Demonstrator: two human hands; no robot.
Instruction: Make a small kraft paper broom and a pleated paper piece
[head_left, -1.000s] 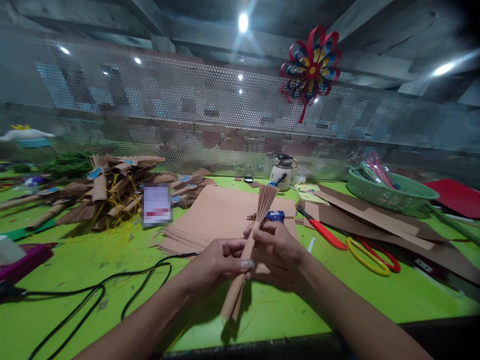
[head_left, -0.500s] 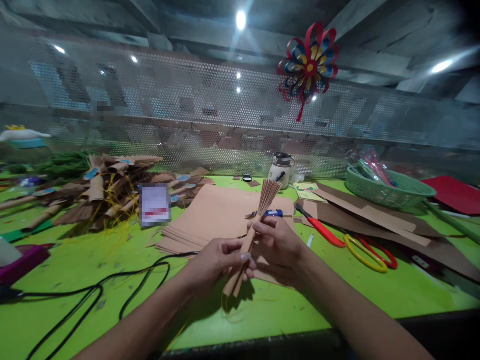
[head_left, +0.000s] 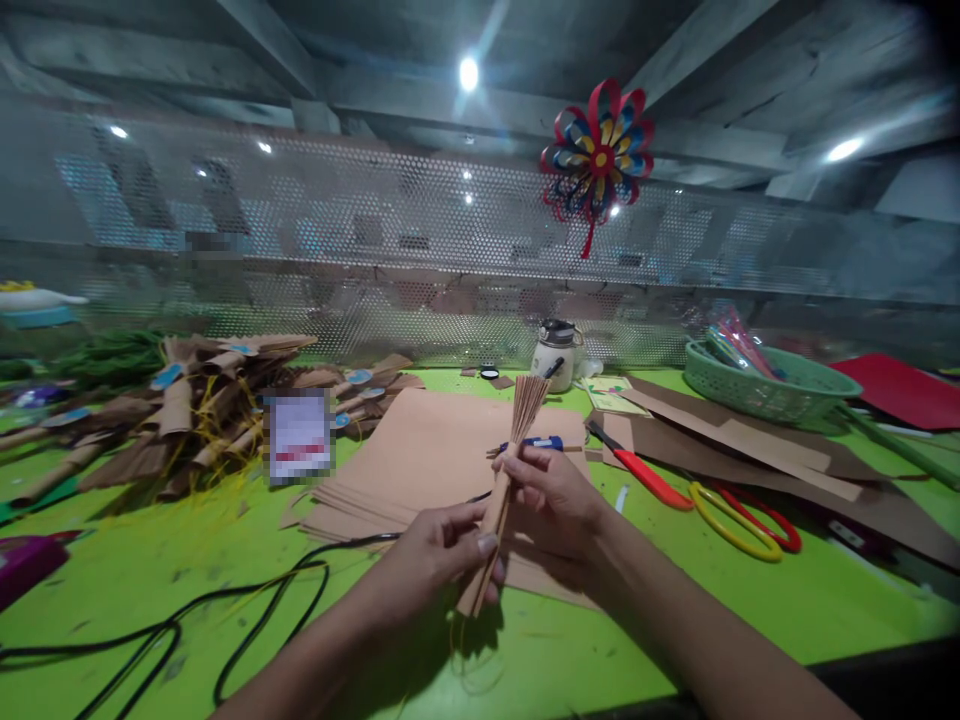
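Note:
Between my two hands is a folded brown paper fan, its pleats spread at the top and pressed narrow lower down. My left hand is closed round its lower end, thumb on the front. Higher up, at the narrow part, my right hand pinches it between thumb and fingers. A thin yellow string dangles below the fan. Just behind my right hand lies a blue tool, partly covered. A stack of brown paper sheets lies under and behind the hands.
Red-handled scissors and a yellow-and-red pair lie to the right, near dark paper strips. A green basket stands behind. Left are piled paper fans and a black cable. A bottle stands at the back.
The camera view has shifted slightly, so the background sits lower. The fan's lower end has swung a little to the right, its folds pressed closer together. Both hands keep their hold.

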